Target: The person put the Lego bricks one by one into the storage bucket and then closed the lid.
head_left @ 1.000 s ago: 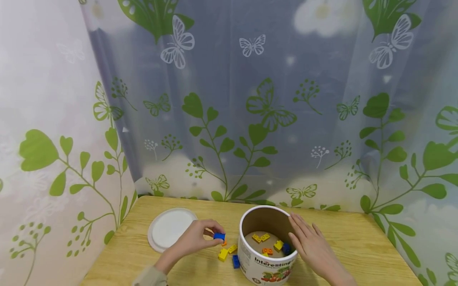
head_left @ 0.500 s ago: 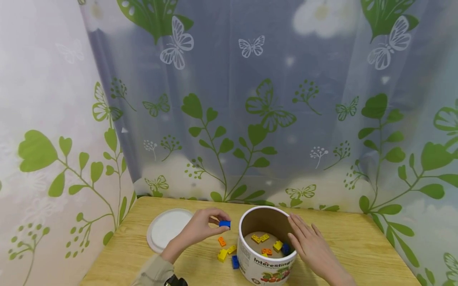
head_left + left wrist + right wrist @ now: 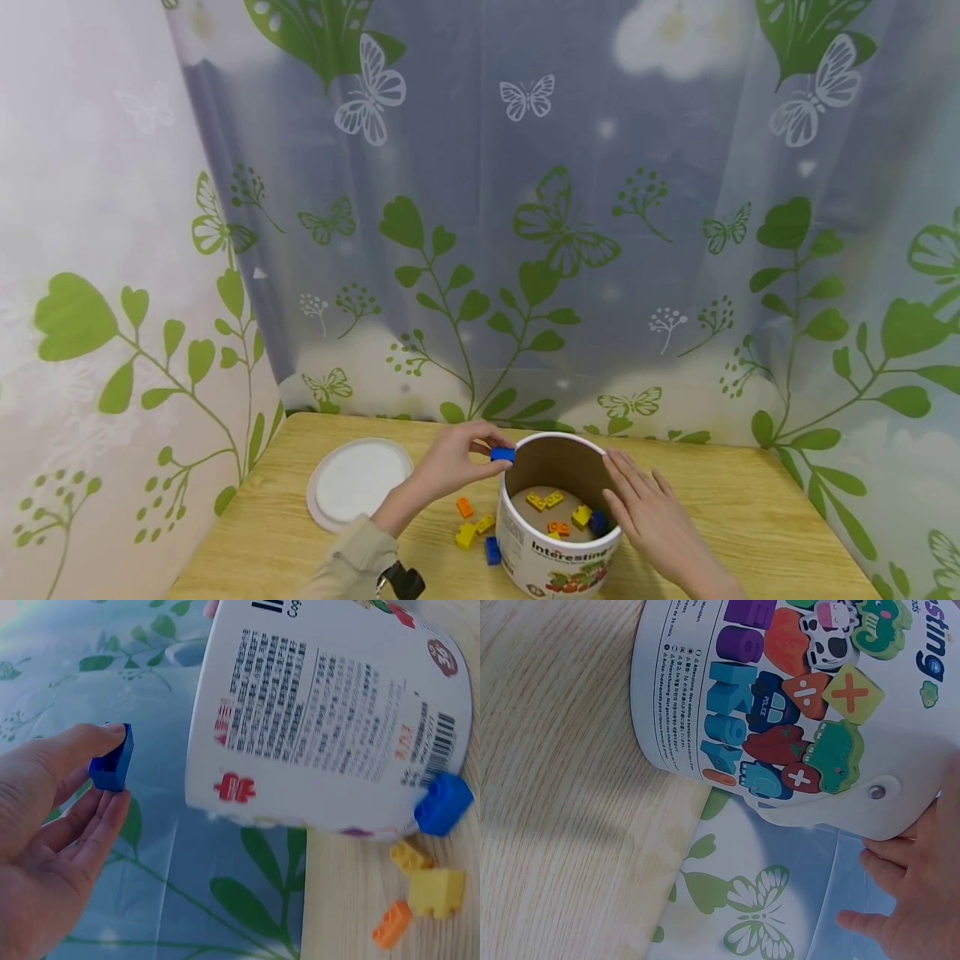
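Observation:
Between thumb and fingers, my left hand (image 3: pixel 457 457) pinches a blue toy brick (image 3: pixel 502 454) at the left rim of a round white bucket (image 3: pixel 558 557). The left wrist view shows the same blue brick (image 3: pixel 112 759) tilted, its hollow side partly visible. My right hand (image 3: pixel 656 521) rests with straight fingers against the bucket's right rim. Inside the bucket lie several bricks, among them yellow bricks (image 3: pixel 545 499), an orange brick (image 3: pixel 558 527) and a dark blue piece (image 3: pixel 598 522).
Left of the bucket on the wooden table (image 3: pixel 697 492) lie an orange brick (image 3: pixel 465 507), yellow bricks (image 3: pixel 466 535) and a blue brick (image 3: pixel 492 550). A round white lid (image 3: pixel 360 482) lies farther left. Patterned curtain (image 3: pixel 480 250) closes off the back and sides.
My left hand has lifted the blue brick and carried it right, from above the loose bricks to the bucket's rim. The right hand and bucket have stayed in place.

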A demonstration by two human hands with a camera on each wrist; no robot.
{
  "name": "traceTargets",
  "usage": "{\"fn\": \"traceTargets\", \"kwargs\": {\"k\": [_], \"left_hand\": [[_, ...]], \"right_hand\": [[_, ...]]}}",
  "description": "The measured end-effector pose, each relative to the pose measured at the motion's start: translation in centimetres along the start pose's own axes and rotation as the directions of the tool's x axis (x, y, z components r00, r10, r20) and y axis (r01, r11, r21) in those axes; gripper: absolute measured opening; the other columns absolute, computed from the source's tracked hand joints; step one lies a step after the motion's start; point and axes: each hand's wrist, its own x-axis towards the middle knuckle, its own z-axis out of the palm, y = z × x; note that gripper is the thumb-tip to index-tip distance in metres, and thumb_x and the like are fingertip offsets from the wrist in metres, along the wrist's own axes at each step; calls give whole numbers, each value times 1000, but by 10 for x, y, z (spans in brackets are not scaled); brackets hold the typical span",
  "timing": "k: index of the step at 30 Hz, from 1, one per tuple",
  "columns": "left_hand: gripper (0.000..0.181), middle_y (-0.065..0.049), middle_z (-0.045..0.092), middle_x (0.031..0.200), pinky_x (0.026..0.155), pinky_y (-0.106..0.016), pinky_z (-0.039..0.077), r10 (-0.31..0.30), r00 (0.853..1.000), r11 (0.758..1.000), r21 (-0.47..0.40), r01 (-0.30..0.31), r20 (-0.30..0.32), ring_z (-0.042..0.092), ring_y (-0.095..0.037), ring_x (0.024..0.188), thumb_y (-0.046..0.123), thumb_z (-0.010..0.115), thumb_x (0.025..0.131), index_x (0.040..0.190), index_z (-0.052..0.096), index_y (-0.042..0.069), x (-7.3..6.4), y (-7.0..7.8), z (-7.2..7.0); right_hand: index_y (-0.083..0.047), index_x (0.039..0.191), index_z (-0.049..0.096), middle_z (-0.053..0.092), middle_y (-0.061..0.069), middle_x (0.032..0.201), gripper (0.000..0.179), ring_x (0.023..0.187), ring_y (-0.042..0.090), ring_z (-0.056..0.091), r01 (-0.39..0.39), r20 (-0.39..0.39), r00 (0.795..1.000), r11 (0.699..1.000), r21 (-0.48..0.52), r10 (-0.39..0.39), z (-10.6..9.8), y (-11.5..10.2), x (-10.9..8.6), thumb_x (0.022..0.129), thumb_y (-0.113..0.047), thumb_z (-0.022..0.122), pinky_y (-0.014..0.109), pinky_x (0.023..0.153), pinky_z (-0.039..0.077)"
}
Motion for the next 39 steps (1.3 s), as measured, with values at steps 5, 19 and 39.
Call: {"fn": "traceTargets", "kwargs": {"k": [5,19,39], "left_hand": [[20,2,71,107,87,-27,59,-9,1000,1000,-25,9,20,66,-10,97,16,78,91,110,74,12,14,6,14],[18,2,72,107,82,-15,54,-30,995,998,54,25,97,66,-4,91,17,77,92,109,75,13,37,8,58],[18,0,73,109,81,-14,54,-62,986,982,187,33,155,70,-11,98,17,75,94,112,74,13,48,8,74]], "right_hand": [[-7,153,44,39,11,160,52,145,32,40,-3,5,1000,1000,-1,3,1,1,0,106,-29,52,66,113,33],[-7,154,44,40,11,159,52,144,32,41,-13,17,1000,1000,-5,13,0,1,1,107,-29,51,67,113,33],[-7,154,44,41,11,159,53,144,32,42,-4,9,1000,1000,-24,4,-1,1,0,107,-29,52,66,112,33]]}}
